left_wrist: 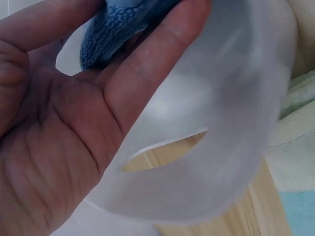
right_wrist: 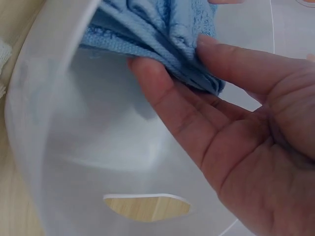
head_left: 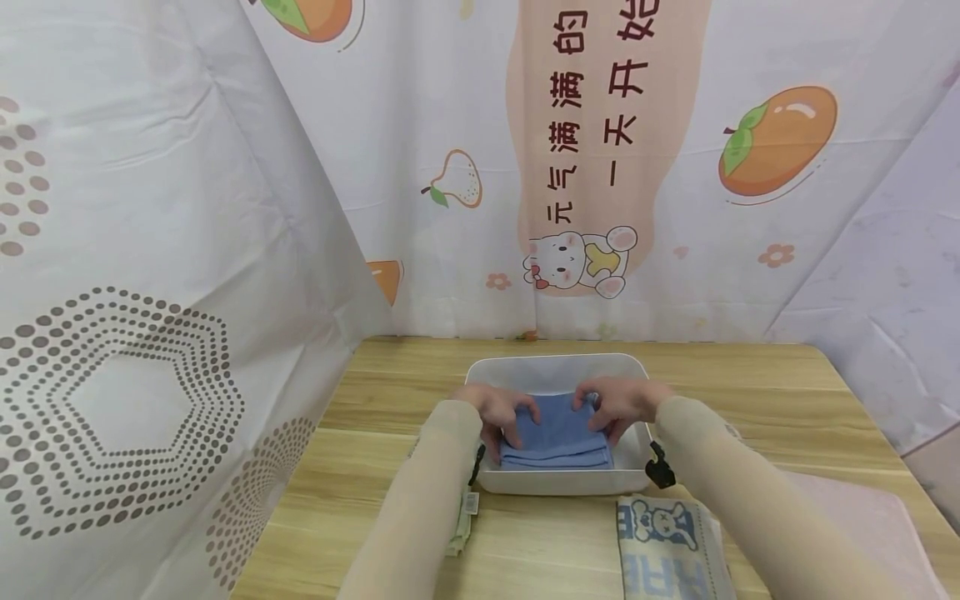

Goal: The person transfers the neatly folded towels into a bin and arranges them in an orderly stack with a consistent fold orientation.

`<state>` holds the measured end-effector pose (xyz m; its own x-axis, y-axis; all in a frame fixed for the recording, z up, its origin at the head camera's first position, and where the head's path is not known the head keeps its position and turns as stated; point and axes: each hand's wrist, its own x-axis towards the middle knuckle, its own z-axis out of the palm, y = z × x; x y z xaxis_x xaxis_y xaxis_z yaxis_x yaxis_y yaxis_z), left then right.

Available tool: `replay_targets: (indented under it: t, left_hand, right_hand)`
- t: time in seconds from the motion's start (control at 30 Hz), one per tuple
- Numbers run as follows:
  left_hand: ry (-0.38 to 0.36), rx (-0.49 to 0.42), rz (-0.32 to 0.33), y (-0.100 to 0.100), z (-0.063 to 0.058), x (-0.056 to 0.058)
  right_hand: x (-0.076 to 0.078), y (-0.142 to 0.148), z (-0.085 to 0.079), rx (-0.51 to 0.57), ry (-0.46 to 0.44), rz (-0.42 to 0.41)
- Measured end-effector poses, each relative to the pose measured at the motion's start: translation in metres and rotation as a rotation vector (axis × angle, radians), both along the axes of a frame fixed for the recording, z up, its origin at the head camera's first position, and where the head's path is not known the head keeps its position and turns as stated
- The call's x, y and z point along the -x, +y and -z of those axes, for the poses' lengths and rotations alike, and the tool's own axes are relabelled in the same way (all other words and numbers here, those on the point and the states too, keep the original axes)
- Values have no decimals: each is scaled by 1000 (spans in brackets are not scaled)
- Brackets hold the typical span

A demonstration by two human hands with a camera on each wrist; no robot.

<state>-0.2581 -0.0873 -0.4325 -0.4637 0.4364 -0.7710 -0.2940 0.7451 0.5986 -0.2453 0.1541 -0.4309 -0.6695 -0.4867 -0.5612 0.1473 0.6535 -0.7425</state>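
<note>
A folded blue towel [head_left: 558, 429] lies within a white plastic basket [head_left: 558, 482] in the head view. My left hand [head_left: 501, 414] holds the towel's left side, fingers and thumb around its edge. On the opposite side, my right hand [head_left: 617, 406] grips the towel's right edge. The right wrist view shows the stacked terry layers of the towel [right_wrist: 162, 34] between thumb and fingers, with fingertips beneath. In the left wrist view the towel [left_wrist: 110, 34] sits between thumb and fingers. Oval handle slots pierce the basket's end walls.
A folded towel with a blue bear pattern [head_left: 667, 542] lies in front of the basket at the right. Further right is a pale pink cloth [head_left: 862, 517]. Partly behind the left forearm is a green cloth [head_left: 461, 529]. A printed curtain [head_left: 450, 275] hangs behind the wooden table [head_left: 750, 383].
</note>
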Motion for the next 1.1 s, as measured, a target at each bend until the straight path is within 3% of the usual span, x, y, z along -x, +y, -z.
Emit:
replay_targets:
  t: [0.47,0.77,1.1]
  left_hand:
    - [-18,15,-51,1,9,2]
    - [82,46,9,-3,9,1]
    - [112,33,-5,-10,13,2]
  right_hand:
    - [1,1,5,-8,-10,25]
    - [-1,3,5,9,-24,29]
    - [0,9,10,18,-28,44]
